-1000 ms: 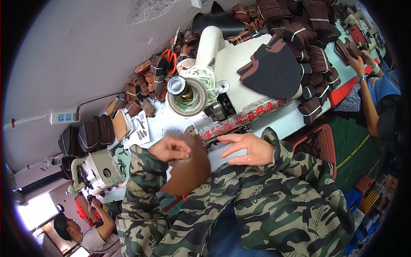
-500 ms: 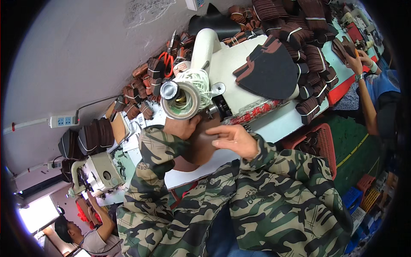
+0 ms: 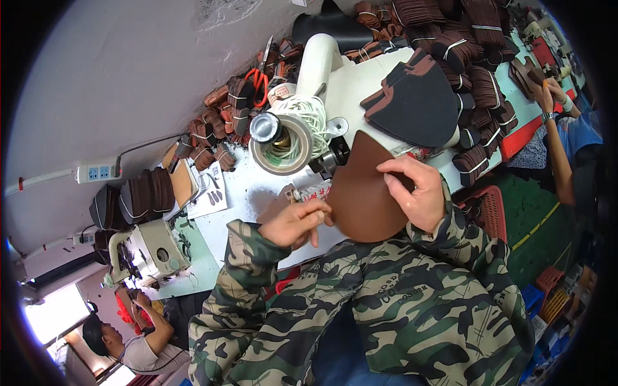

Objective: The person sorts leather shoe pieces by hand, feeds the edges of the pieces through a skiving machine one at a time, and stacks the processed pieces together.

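A large brown leather piece, rounded with a pointed top, is held between both hands above the white table edge. My left hand pinches its left edge. On its right side, my right hand grips it with the fingers spread over the face. Just behind the piece stands a white sewing machine, with a tape roll and a coil of white cord at its near end. A stack of dark cut pieces lies on the machine bed to the right.
Bundles of brown cut pieces crowd the table's back and right. Orange-handled scissors lie behind the machine. A power strip hangs on the wall. Another person's arm works at far right; a second machine and person are lower left.
The brown piece has been drawn back from under the machine head toward me. It now faces up, with my right hand on its right side.
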A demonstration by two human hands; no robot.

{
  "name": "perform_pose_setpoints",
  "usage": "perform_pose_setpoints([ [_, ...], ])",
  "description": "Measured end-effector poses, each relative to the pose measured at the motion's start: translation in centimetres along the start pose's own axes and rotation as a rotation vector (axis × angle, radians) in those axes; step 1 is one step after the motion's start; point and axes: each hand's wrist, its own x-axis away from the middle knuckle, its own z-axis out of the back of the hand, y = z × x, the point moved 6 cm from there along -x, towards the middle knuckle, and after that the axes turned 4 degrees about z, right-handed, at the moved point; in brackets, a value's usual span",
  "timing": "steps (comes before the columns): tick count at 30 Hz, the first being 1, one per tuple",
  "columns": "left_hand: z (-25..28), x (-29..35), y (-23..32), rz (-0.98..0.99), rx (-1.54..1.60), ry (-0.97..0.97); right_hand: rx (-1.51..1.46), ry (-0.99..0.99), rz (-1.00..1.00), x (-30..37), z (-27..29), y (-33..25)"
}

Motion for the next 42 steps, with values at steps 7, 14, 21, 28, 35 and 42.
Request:
perform_pose_setpoints([
  [7, 1.0, 0.3, 0.7, 0.125, 0.149, 0.179, 0.113, -0.013, -0.003, 1.1, -0.1, -0.7],
  [14, 6.3, -1.1, 4.0, -0.023, -0.049, 0.438, -0.017, -0.307, 0.047, 3.3, -7.1, -0.7],
  [21, 4.7, -1.4, 4.9, -0.081, -0.367, 0.676, 0.225, -0.228, 0.073, 0.0, -0.3, -1.8],
  [28, 10.8, 2.1, -6.3, 0.154, -1.44, 0.935, 0.598, 0.361, 0.493, -3.1, 9.0, -4.7],
  [35, 10.5, 1.3, -8.8, 0.206, -1.458, 0.799, 0.252, -0.209, 0.212, 0.3, -2.2, 0.1],
  [42, 2.6, 2.7, 0.9, -0.028, -0.75, -0.031, -0.187, -0.482, 0.294, 2.9, -7.1, 1.0],
])
